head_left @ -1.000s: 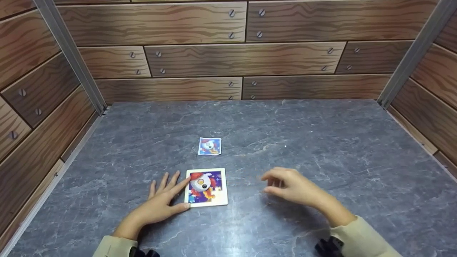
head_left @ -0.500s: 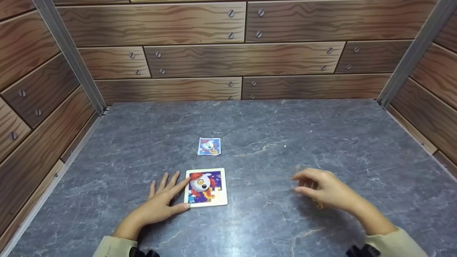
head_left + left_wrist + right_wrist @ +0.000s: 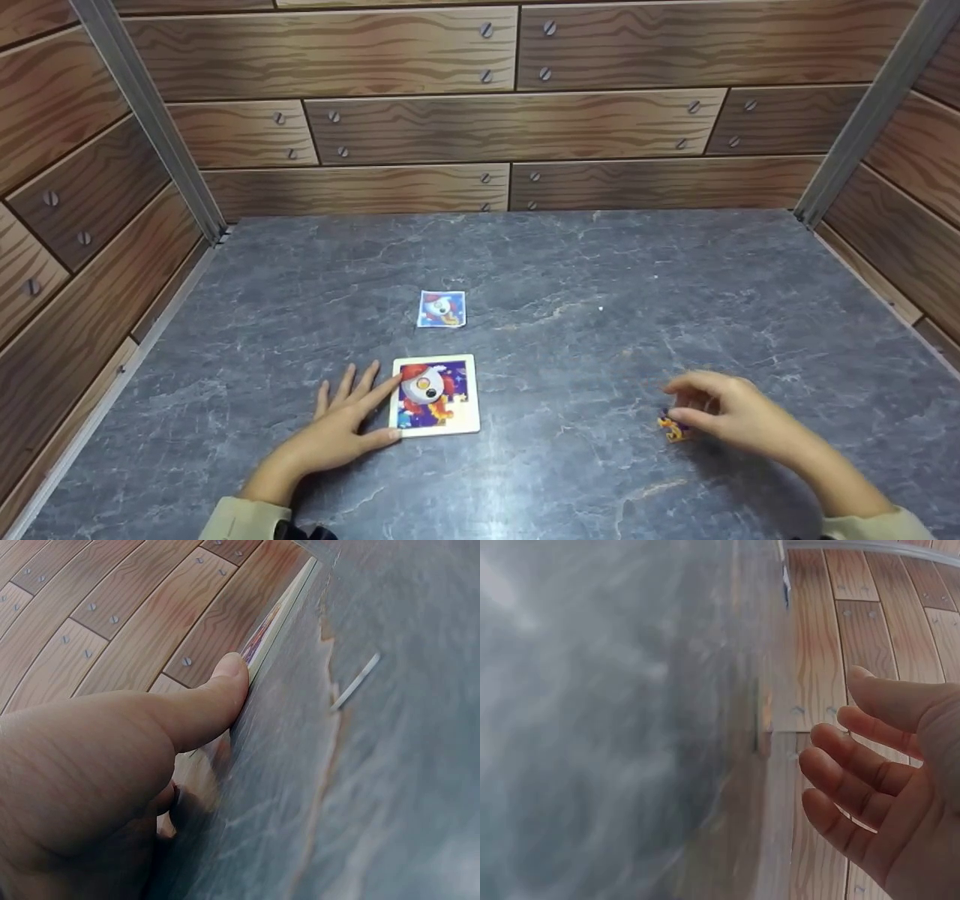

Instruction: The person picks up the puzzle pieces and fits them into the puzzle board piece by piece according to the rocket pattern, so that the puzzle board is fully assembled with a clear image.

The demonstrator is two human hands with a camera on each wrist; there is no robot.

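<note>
A jigsaw puzzle board with a white frame lies on the table, its rocket picture partly filled and its lower right corner bare. My left hand rests at its left side, fingers spread, with the index fingertip and thumb touching the frame. In the left wrist view the thumb presses against the board's edge. Over at the right, my right hand hovers by an orange and purple puzzle piece, which its thumb and fingers partly hide. The right wrist view shows loosely bent fingers with nothing between them.
Behind the board lies a small picture card with the same rocket design. Wood-patterned walls enclose the grey marbled table at the back and both sides.
My right hand has moved to the right, away from the board, and has come down beside the puzzle piece, which now shows. The left hand and the board have stayed put.
</note>
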